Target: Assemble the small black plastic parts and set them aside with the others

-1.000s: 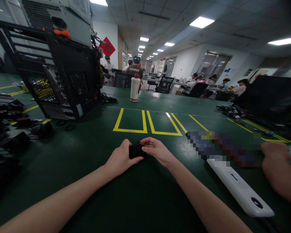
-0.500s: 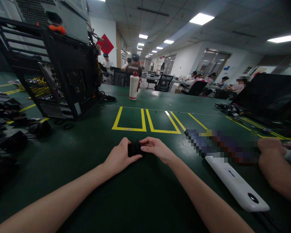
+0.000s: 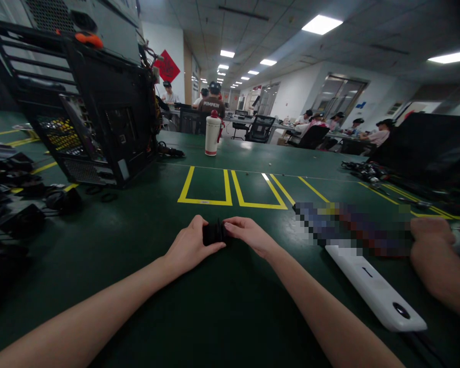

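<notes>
A small black part (image 3: 213,234) with a thin raised rim stands low over the green table, between my two hands; its exact kind is too dark to make out. My left hand (image 3: 189,243) is closed round its left end, thumb below and fingers above. From the other side my right hand (image 3: 249,235) pinches the part's right end with thumb and fingertips. The fingertips of both hands partly cover the part.
Yellow tape boxes (image 3: 205,201) lie ahead on the table (image 3: 168,322). A black computer case (image 3: 99,117) stands left, near dark parts (image 3: 21,220). A white cup (image 3: 212,135) stands behind. A white device (image 3: 373,286) and another person's hand (image 3: 433,240) are at right.
My right fingertips have shifted slightly to the right, and more of the black part shows beside the rim. My left hand keeps its grip. The whole view has moved a little.
</notes>
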